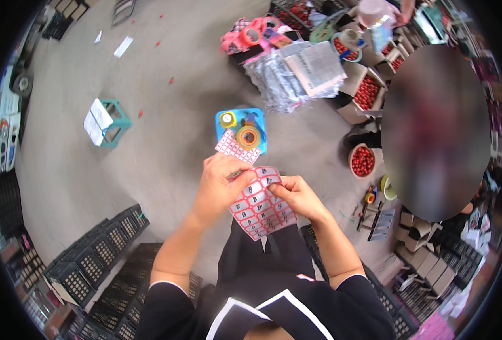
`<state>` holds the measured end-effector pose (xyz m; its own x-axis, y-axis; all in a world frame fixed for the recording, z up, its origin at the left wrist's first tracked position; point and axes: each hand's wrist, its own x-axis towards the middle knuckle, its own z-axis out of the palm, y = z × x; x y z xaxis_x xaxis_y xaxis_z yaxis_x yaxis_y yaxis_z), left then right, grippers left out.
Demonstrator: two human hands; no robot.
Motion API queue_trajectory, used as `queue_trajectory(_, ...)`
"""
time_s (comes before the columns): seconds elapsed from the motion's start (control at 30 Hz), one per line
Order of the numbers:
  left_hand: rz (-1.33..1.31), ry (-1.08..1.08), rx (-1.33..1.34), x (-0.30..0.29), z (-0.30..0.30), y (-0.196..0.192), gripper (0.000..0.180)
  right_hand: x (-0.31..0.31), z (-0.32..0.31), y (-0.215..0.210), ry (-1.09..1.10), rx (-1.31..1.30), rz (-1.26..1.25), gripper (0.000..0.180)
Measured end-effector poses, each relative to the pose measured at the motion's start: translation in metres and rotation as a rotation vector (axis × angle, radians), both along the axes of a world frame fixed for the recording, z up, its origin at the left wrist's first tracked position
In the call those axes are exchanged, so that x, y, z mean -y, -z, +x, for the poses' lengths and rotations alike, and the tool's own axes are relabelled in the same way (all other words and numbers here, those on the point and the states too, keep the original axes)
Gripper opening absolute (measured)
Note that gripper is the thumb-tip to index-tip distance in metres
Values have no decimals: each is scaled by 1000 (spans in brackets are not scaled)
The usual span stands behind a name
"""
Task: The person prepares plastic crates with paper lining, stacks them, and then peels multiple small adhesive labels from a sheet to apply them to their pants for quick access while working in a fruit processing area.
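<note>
A sheet of red and white sticker labels (260, 211) is held in front of me over my lap. My left hand (220, 187) grips its upper left edge, thumb on top. My right hand (295, 195) pinches at the sheet's upper right part with its fingertips, as if at a single label. Just beyond the hands stands a blue stool (224, 119) with two tape rolls (247, 136) and another sheet of labels (237, 148) on it.
Black plastic crates (100, 258) are stacked at lower left. A teal stool (108, 122) stands on the grey floor at left. Boxes and a bowl of red fruit (363, 161) lie ahead right, beside a seated person (435, 124). Folded cartons (427, 263) sit at right.
</note>
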<state>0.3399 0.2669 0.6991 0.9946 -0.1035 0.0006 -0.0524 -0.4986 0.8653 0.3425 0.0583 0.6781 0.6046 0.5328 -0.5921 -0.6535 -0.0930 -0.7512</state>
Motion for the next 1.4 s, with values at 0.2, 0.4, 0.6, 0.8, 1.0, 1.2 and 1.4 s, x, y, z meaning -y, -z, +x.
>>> queue_trajectory(0.2,-134,250,-142,70,-37,-74,14,62,-72,-78,319,203,-40,29)
queue_trajectory(0.4,-206,547,-421,150,-105,-113,12,139,-167,-97,571,161,17,29)
queue_trajectory(0.6,-128,571,-287,211,-184,-146,18,176,-257,-121,789,1139,-644,24)
queue_trajectory(0.8,-28,652,103,251,-243,-178,13,197,-323,-160,887,1444,-779,43)
queue_trajectory(1.0,-27,843,398,263,-276,-183,16,186,-372,-173,1051,1347,-805,43)
queue_trajectory(1.2,-40,982,487,266,-300,-188,16,175,-411,-180,1101,1282,-820,21)
queue_trajectory(1.4,63,1155,582,290,-334,-199,13,198,-465,-188,1032,1205,-819,14)
